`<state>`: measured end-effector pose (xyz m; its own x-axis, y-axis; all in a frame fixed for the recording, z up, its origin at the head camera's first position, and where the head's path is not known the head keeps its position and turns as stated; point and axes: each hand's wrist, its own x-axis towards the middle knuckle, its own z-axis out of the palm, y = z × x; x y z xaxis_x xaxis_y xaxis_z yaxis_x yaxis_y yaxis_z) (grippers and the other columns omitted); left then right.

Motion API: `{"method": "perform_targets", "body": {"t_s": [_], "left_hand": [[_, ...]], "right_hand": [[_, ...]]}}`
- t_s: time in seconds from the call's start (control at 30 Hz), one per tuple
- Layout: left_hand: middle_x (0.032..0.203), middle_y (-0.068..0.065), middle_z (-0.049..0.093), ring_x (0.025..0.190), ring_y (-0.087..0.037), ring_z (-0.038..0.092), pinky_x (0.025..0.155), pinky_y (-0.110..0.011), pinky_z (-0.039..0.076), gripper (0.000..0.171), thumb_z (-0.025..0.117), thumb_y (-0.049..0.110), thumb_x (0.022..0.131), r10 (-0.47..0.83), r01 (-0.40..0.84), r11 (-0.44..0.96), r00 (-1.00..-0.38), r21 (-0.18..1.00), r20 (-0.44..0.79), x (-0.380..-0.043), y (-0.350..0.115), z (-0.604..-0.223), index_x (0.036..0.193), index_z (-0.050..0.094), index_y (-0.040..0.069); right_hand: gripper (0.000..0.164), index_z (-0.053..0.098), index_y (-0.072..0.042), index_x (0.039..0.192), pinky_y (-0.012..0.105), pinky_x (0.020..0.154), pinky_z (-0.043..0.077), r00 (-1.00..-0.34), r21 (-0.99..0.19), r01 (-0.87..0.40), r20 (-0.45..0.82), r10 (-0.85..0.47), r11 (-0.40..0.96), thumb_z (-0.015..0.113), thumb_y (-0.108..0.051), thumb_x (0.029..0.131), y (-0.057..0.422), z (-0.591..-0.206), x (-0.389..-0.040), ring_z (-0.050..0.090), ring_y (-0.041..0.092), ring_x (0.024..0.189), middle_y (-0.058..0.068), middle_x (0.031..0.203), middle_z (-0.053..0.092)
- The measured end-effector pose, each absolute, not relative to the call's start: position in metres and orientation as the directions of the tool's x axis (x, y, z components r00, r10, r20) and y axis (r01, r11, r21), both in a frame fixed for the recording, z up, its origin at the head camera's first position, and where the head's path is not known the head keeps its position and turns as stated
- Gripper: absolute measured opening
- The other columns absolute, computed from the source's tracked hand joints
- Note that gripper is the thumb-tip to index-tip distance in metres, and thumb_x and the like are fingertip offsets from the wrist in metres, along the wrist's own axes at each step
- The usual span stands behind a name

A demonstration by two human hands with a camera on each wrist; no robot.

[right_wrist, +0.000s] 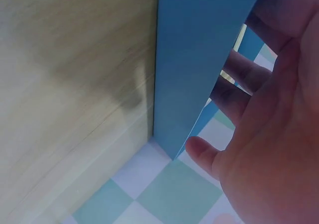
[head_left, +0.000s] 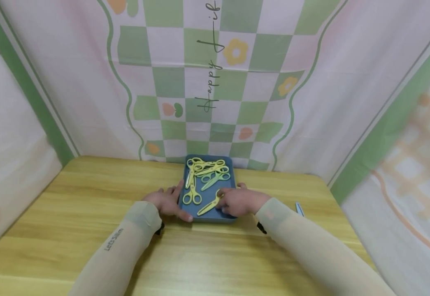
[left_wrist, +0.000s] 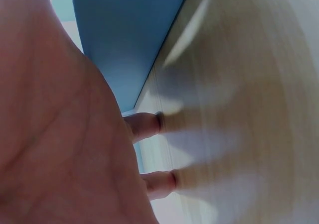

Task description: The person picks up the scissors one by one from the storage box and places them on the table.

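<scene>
A blue tray (head_left: 207,196) holds several pairs of scissors. My right hand (head_left: 238,201) reaches over its right wall, fingers bent at the handle of a pair of yellow scissors (head_left: 208,207) near the front; the grip itself is partly hidden. In the right wrist view, that hand's fingers (right_wrist: 232,97) go past the tray wall (right_wrist: 192,59), little finger outside. At the tray's front left, my left hand (head_left: 166,202) lies spread with the thumb along the corner. In the left wrist view, two of its fingertips (left_wrist: 160,183) touch the table beside the tray.
More yellow scissors (head_left: 192,197) and green scissors (head_left: 215,178) lie toward the tray's back and left. A small light-blue object (head_left: 299,209) is on the wooden table (head_left: 207,259), partly behind the right sleeve. A patterned cloth (head_left: 200,82) hangs behind.
</scene>
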<state>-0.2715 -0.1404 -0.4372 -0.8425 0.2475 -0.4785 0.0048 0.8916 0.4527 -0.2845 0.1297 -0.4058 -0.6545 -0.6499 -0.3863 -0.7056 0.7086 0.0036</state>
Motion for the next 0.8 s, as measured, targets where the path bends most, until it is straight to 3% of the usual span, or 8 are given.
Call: {"method": "perform_targets", "body": {"t_s": [0.27,0.4,0.5,0.7,0.8], "left_hand": [[0.165,-0.013,0.011,0.146,-0.047,0.005,0.112,-0.064,0.013,0.144,0.078,0.08,0.057,0.248,0.006,0.895,-0.838,0.446,-0.485,-0.264,-0.139,-0.425,0.16,-0.008,0.027],[0.165,-0.012,0.01,0.147,-0.046,0.005,0.112,-0.064,0.013,0.142,0.077,0.079,0.059,0.249,0.007,0.895,-0.837,0.446,-0.487,-0.263,-0.139,-0.423,0.16,-0.008,0.027],[0.165,-0.013,0.011,0.146,-0.047,0.005,0.112,-0.065,0.012,0.142,0.078,0.078,0.06,0.254,0.004,0.89,-0.835,0.456,-0.488,-0.263,-0.138,-0.424,0.16,-0.008,0.026],[0.165,-0.015,0.009,0.145,-0.05,0.003,0.11,-0.068,0.011,0.147,0.076,0.082,0.055,0.265,0.009,0.885,-0.832,0.465,-0.488,-0.267,-0.14,-0.429,0.16,-0.011,0.027],[0.165,-0.015,0.01,0.145,-0.05,0.003,0.11,-0.068,0.011,0.148,0.077,0.082,0.054,0.261,0.007,0.886,-0.835,0.464,-0.485,-0.268,-0.14,-0.431,0.16,-0.011,0.027]], "right_hand": [[0.035,0.065,-0.033,0.135,0.048,0.088,0.032,-0.68,0.021,-0.683,-0.384,-0.625,0.73,0.059,-0.029,0.1,0.128,-0.404,-0.283,0.051,0.012,0.104,-0.002,0.119,0.052],[0.036,0.063,-0.032,0.137,0.047,0.086,0.031,-0.698,0.032,-0.661,-0.392,-0.599,0.749,0.057,-0.03,0.101,0.124,-0.406,-0.282,0.048,0.014,0.093,-0.001,0.104,0.049],[0.036,0.063,-0.03,0.137,0.051,0.091,0.031,-0.715,0.032,-0.638,-0.395,-0.577,0.769,0.055,-0.031,0.102,0.12,-0.409,-0.282,0.049,0.015,0.098,0.001,0.106,0.053],[0.032,0.068,-0.027,0.132,0.068,0.106,0.021,-0.71,-0.052,-0.619,-0.388,-0.587,0.783,0.055,-0.026,0.102,0.115,-0.407,-0.284,0.05,0.022,0.126,0.003,0.13,0.062],[0.03,0.069,-0.026,0.129,0.07,0.106,0.02,-0.701,-0.088,-0.626,-0.37,-0.609,0.774,0.056,-0.024,0.102,0.116,-0.405,-0.285,0.052,0.024,0.127,0.002,0.13,0.063]]}}
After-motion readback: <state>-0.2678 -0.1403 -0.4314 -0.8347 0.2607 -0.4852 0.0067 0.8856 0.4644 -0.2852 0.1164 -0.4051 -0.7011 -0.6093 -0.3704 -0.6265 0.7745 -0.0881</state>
